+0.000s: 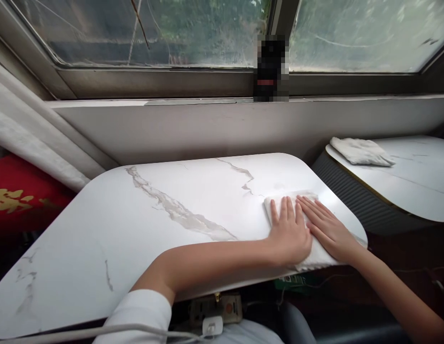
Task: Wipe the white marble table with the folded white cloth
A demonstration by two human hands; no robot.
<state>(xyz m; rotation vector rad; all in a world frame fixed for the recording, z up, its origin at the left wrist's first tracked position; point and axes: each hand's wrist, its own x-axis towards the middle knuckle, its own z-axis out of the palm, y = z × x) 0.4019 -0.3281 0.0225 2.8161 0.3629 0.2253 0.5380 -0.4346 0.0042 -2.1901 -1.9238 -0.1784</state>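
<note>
A folded white cloth point(317, 255) lies flat at the right end of a white marble-patterned table point(193, 191). My left hand point(288, 231) presses on the cloth's left part, palm down with its fingers spread. Beside it, my right hand point(329, 229) lies flat on the cloth, fingers stretched toward the upper left. The two hands touch or nearly touch near the cloth's middle. Most of the cloth's centre is hidden beneath them.
A second white cloth point(361, 152) rests on another marble-patterned table point(418, 177) at the right. A window frame point(164, 83) runs behind. White curtain point(39, 129) and red fabric point(28, 191) are at left. Below the near edge are a power strip point(231, 308) and a cable point(129, 327).
</note>
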